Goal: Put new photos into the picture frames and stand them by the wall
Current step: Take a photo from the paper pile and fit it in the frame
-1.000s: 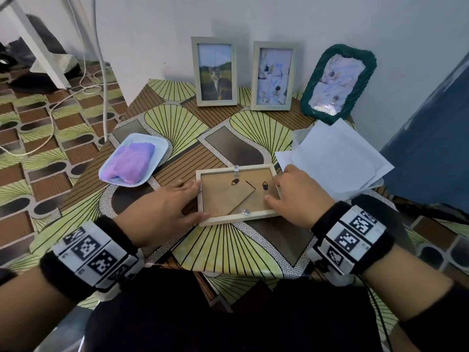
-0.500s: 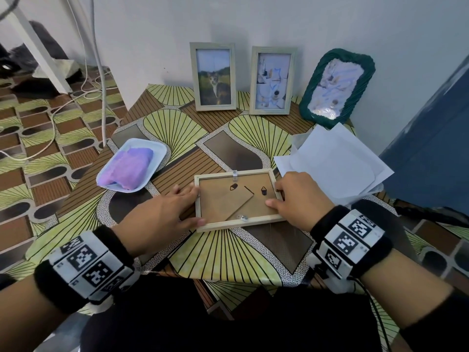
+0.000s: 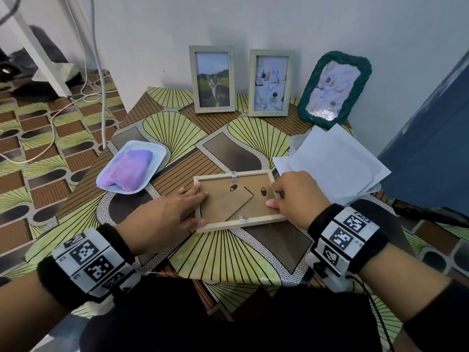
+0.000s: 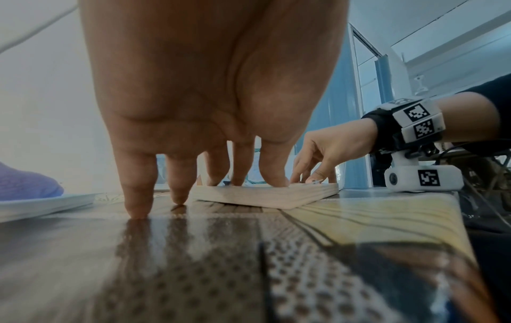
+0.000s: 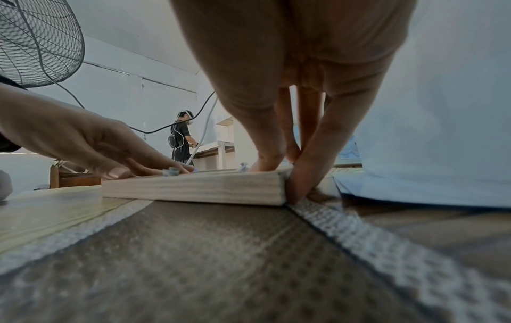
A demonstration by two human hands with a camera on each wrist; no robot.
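My left hand (image 3: 162,214) lies flat with straight fingers pinning the left rail of the pale wooden picture frame (image 3: 238,226), face-down between my hands so its brown backing board (image 3: 223,207) is reachable, while my right hand (image 3: 297,196) pinches its right corner.

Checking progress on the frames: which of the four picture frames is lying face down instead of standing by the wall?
The light wooden frame between both hands, flat with its brown backing up. The two pale frames and the green frame stand by the wall.

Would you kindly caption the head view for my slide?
Both hands steady a face-down wooden frame on the patterned table.
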